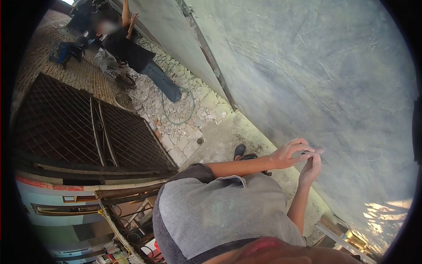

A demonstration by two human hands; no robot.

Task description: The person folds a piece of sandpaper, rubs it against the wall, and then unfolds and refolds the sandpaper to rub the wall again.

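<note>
My left hand (285,155) reaches in from the left in front of a grey plastered wall (325,79), its fingers curled and pinched together. Just below it my right hand (310,170) is raised, thumb and fingers closed and meeting the left fingertips. Pale dust coats the fingers of both hands. A small dark edge shows between the fingertips, but I cannot tell what it is. Both hands are close to the wall surface. Under my arms are my grey shirt (220,211) and a dark sandal (239,151) on the concrete floor.
Another person (132,55) in dark clothes stands by the wall at the upper left, arms raised. Broken rubble (182,79) and a green hose (193,108) lie on the ground there. A metal mesh gate (57,119) stands left, and pale boards (338,240) lean at lower right.
</note>
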